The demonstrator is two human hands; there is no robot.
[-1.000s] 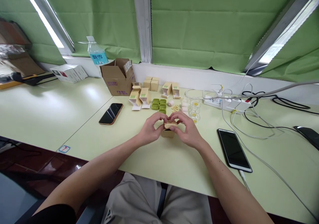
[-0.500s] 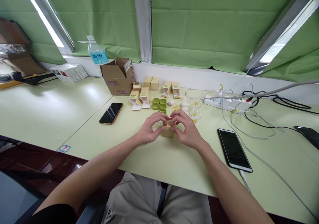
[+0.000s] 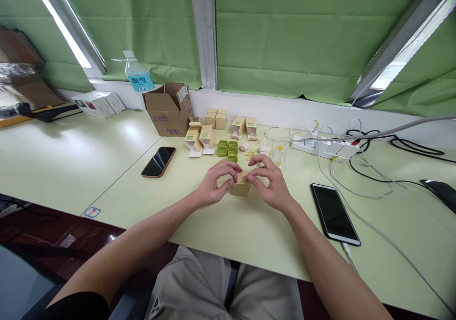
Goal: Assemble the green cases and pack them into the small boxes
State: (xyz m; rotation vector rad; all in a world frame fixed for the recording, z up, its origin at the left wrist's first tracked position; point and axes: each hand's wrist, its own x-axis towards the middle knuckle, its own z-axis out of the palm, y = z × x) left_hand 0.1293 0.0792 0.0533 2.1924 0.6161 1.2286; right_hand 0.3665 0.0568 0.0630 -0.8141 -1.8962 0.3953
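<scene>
A small tan cardboard box (image 3: 240, 188) stands on the pale green table between my hands, its top seemingly closed. My left hand (image 3: 218, 182) is curved around the box's left side, thumb and fingertips at its upper edge. On the right, my right hand (image 3: 266, 180) has its fingers bent and apart, with fingertips near the box's upper right edge. Just behind are several green containers (image 3: 222, 151), small yellow pieces (image 3: 250, 155), pink items (image 3: 244, 146) and clear plastic cups (image 3: 279, 155).
Open tan boxes (image 3: 207, 138) and closed ones (image 3: 221, 119) stand at the back, beside a larger brown carton (image 3: 170, 116). A phone (image 3: 159, 162) lies left; a charging phone (image 3: 335, 214) lies right, near cables and a power strip (image 3: 326, 148).
My right hand has shifted slightly right and its fingers have spread, showing more of the box's top. My left hand has hardly moved.
</scene>
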